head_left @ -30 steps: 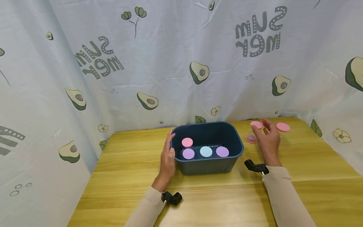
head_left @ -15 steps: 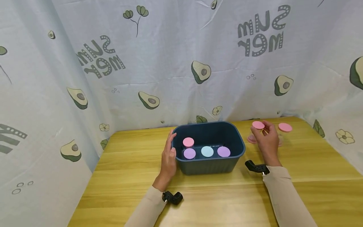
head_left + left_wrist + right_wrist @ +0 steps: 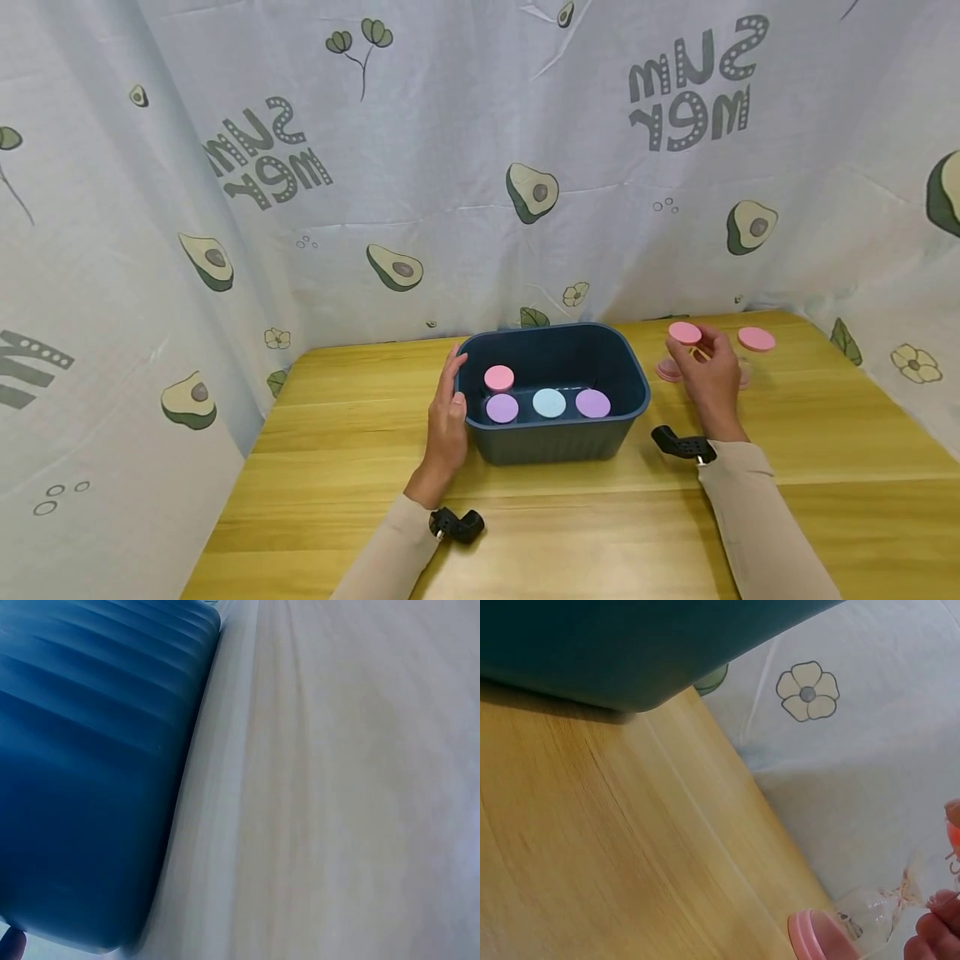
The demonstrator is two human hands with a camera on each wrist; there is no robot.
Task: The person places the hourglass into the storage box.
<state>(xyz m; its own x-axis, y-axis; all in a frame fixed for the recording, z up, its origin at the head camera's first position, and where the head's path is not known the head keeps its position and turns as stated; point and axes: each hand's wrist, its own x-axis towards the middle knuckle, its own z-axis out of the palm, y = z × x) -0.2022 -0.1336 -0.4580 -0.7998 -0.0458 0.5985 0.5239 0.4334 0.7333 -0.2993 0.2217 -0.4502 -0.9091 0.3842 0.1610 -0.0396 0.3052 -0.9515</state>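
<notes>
In the head view, my right hand (image 3: 708, 375) pinches a pink-capped clear sand timer (image 3: 685, 333) standing right of a dark blue bin (image 3: 543, 442). The right wrist view shows the timer's pink base (image 3: 810, 937), and my fingertips (image 3: 939, 930) near its narrow neck. Another pink sand timer (image 3: 756, 338) stands just right of that hand, partly hidden by it. My left hand (image 3: 446, 425) rests against the bin's left side with fingers extended. Inside the bin are several round-topped pieces: one pink (image 3: 498, 378), one light blue (image 3: 549, 403) and two purple.
A wooden table (image 3: 360, 467) carries everything. Behind it hangs a pale curtain (image 3: 450, 167) with avocado prints, touching the table's back edge. The left wrist view shows the bin's ribbed wall (image 3: 82, 787) beside the tabletop.
My right hand's fingers have closed around the nearer pink sand timer, which stays in about the same place. The left hand and bin have not moved noticeably.
</notes>
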